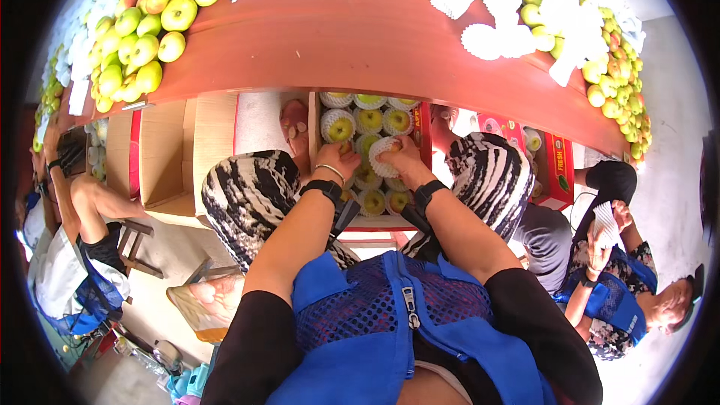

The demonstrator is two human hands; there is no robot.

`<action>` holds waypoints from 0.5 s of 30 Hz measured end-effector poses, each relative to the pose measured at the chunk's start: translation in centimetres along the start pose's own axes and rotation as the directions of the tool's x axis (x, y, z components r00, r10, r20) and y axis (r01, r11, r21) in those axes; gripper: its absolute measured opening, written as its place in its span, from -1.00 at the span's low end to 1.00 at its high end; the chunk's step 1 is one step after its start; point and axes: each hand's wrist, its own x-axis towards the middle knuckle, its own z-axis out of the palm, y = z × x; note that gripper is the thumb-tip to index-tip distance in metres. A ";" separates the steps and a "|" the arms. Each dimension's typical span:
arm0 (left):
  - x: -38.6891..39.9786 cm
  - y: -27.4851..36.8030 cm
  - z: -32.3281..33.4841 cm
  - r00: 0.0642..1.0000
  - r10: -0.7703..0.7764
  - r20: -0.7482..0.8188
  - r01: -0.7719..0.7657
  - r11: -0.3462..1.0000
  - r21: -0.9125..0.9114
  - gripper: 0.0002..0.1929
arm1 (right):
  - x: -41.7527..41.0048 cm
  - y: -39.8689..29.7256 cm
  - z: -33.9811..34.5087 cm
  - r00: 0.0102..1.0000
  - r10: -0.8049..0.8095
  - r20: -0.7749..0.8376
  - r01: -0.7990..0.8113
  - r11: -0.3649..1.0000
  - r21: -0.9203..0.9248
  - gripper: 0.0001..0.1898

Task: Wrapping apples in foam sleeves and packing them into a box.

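Note:
Between my knees stands an open cardboard carton packed with rows of green-yellow apples, many in white foam net sleeves. My right hand grips an apple in a foam net sleeve, tilted above the packed layer. My left hand is at the carton's left side, its fingers curled around a reddish apple; whether that apple is lifted or seated in the layer is hidden. Other sleeved apples, such as a green apple, show beyond both hands, and more lie below my wrists.
A red-brown table overhangs the carton's far end. It bears piles of apples and white foam nets. At left are an open cardboard box and a seated person. Another person at right handles a foam net near a red carton.

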 end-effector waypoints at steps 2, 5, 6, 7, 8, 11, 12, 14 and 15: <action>0.8 -0.1 0.9 0.997 0.073 -0.035 -0.074 0.997 -0.017 -0.57 | 0.3 -0.1 0.0 1.000 -0.011 -0.001 0.011 0.999 -0.044 -0.23; 1.4 0.3 1.8 0.984 0.170 -0.063 -0.174 0.982 -0.072 -0.57 | 0.4 -0.3 -0.4 0.999 -0.037 -0.003 0.037 0.991 -0.127 -0.22; 1.6 0.6 2.0 0.984 0.172 -0.053 -0.172 0.985 -0.009 -0.56 | 0.3 -0.3 -0.4 0.997 -0.069 0.018 0.071 0.984 -0.162 -0.22; 1.7 1.0 2.1 0.992 0.108 -0.071 -0.115 0.988 -0.106 -0.55 | 0.3 -0.2 -0.4 0.998 -0.063 0.012 0.064 0.986 -0.153 -0.22; 1.8 1.6 2.2 0.994 0.077 -0.073 -0.085 0.989 -0.122 -0.55 | 0.2 -0.2 -0.3 0.994 -0.101 0.045 0.109 0.967 -0.229 -0.23; 2.2 3.7 2.5 0.997 -0.018 -0.081 0.005 0.987 -0.161 -0.52 | 0.2 0.1 1.0 0.979 -0.196 0.054 0.202 0.901 -0.385 -0.24; 2.3 4.7 2.6 0.995 -0.067 -0.072 0.054 0.983 -0.176 -0.53 | 0.2 0.2 1.5 0.961 -0.272 0.044 0.259 0.838 -0.480 -0.25; 2.3 6.3 2.8 0.985 -0.166 -0.054 0.152 0.967 -0.206 -0.55 | 0.5 0.5 2.5 0.963 -0.265 0.043 0.250 0.826 -0.506 -0.26; 2.2 6.7 2.8 0.975 -0.212 -0.066 0.193 0.957 -0.218 -0.55 | 0.5 0.7 3.0 0.956 -0.291 0.049 0.271 0.800 -0.535 -0.28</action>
